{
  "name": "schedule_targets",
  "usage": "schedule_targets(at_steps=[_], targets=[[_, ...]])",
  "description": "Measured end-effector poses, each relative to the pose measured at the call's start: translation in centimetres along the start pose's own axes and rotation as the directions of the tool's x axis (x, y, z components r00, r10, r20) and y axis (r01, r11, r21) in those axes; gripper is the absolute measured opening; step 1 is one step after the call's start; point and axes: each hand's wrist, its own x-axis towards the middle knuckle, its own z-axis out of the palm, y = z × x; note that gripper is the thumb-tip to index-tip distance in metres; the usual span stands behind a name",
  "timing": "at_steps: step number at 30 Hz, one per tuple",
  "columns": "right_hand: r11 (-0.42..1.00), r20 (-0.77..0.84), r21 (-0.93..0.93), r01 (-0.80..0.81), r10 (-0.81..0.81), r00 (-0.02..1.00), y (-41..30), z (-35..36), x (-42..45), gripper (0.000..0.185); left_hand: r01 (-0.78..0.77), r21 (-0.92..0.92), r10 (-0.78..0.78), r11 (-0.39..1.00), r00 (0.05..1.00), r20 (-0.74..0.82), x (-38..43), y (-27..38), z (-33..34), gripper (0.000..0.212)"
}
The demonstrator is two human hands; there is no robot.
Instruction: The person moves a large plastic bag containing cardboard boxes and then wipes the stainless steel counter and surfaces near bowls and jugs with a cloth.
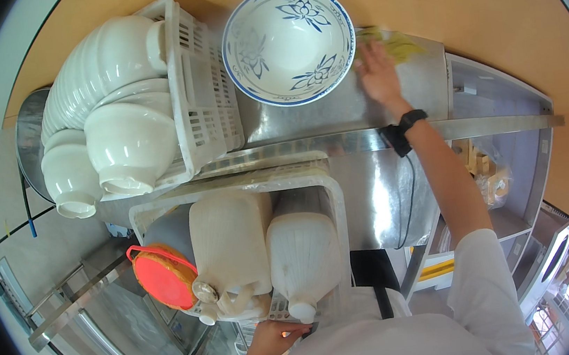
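My right hand (377, 69) presses down on a yellow-green cloth (393, 47), blurred, on the stainless steel surface (411, 92) just right of a large white bowl (295, 44) with blue flower patterns. The fingers lie partly over the cloth; whether they grip it does not show. Low in the view, my left hand (282, 338) is at the lower edge of a pale plastic crate (338, 213), its thumb and finger pinched on a small dark thing (309, 328) that I cannot make out. Close above that hand is the white cap of a plastic jug (304, 259).
A white plastic basket (205, 86) of stacked white bowls (128, 142) stands left of the patterned bowl. The crate also holds a larger jug (228, 241) and a container with a red lid (164, 278). A steel rail (494, 124) crosses before a shelf unit (518, 172) at right.
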Motion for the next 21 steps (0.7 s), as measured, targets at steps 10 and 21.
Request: schedule_targets(at_steps=[10, 21], targets=[[0.990, -0.005, 0.025, 0.141, -0.141, 0.990, 4.5, -4.0, -3.7, 0.063, 0.025, -0.033, -0.026, 0.999, 1.000, -0.013, 0.0, 0.5, -0.1, 0.017], [0.974, 0.067, 0.224, 0.045, -0.061, 0.996, -4.3, -4.1, 3.6, 0.053, -0.014, 0.007, 0.014, 1.000, 0.998, -0.059, 0.1, 0.2, 0.0, 0.018]])
